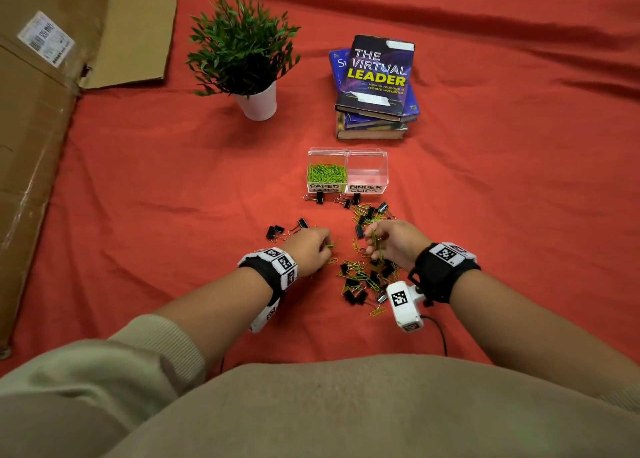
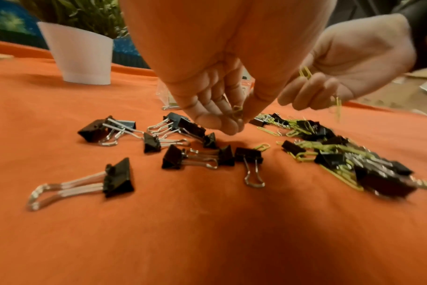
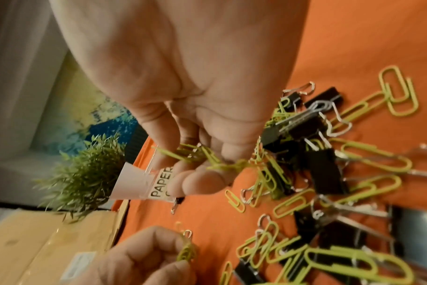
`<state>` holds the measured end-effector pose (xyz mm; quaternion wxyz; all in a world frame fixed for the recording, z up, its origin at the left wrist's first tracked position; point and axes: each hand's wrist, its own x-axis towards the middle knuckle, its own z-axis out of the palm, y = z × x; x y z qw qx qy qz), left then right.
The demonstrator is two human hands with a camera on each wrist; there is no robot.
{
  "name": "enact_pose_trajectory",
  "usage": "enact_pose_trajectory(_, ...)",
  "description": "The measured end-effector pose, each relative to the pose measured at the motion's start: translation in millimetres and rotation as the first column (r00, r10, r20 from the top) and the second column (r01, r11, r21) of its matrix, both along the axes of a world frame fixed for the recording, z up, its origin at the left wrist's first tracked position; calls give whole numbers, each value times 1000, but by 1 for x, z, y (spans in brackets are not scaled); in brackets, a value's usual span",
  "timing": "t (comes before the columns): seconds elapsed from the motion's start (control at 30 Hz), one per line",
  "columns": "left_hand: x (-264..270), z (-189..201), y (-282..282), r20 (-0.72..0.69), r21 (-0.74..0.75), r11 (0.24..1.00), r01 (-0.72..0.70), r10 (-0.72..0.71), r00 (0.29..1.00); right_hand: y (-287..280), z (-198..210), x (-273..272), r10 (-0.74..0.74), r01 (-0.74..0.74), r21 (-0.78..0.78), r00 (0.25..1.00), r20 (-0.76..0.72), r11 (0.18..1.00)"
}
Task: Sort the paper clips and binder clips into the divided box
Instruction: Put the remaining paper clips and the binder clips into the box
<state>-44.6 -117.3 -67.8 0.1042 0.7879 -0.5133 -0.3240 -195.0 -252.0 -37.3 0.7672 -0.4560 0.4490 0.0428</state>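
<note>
A clear divided box (image 1: 347, 152) stands on the red cloth; its left half, labelled PAPER CLIPS, holds green paper clips (image 1: 326, 173), and its right half, labelled BINDER CLIPS, looks empty. Loose green paper clips (image 1: 354, 278) and black binder clips (image 1: 370, 212) lie mixed between box and hands. My left hand (image 1: 313, 249) pinches green paper clips (image 2: 237, 112) just above the cloth. My right hand (image 1: 391, 241) holds a small bunch of green paper clips (image 3: 202, 157) in its curled fingers. Black binder clips (image 2: 119, 178) lie left of the left hand.
A potted plant in a white pot (image 1: 258, 102) stands at the back left, a stack of books (image 1: 375, 87) behind the box. Flattened cardboard (image 1: 45, 111) covers the left side. Red cloth (image 1: 519, 198) spreads bare to the right.
</note>
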Motion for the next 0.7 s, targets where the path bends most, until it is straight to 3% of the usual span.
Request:
enact_pose_trajectory(0.13,-5,-4,2,179,40,987,157,-162,970,3,-2,10,-38,38,-1,998,-44,999)
enact_pose_trajectory(0.23,-10,-7,3,284,80,970,232,-245,927,4,-9,17,79,-134,-256,974,-213,957)
enact_pose_trajectory(0.27,-12,-8,4,300,86,967,240,-255,919,4,-13,19,151,-266,-382,940,-305,885)
enact_pose_trajectory(0.33,-15,-9,5,318,87,965,249,-264,911,5,-20,21,260,-532,-551,828,-496,643)
enact_pose_trajectory(0.4,-18,-9,5,332,87,960,266,-280,901,10,-26,24,297,-685,-568,719,-629,456)
enact_pose_trajectory(0.47,-21,-8,4,354,94,949,302,-315,880,15,-30,28,317,-758,-566,650,-690,323)
enact_pose_trajectory(0.53,-23,-6,2,372,107,940,324,-340,863,20,-34,33,324,-778,-577,628,-708,247)
enact_pose_trajectory(0.7,-25,-5,1,395,143,930,338,-367,842,34,-44,32,330,-804,-576,590,-737,150)
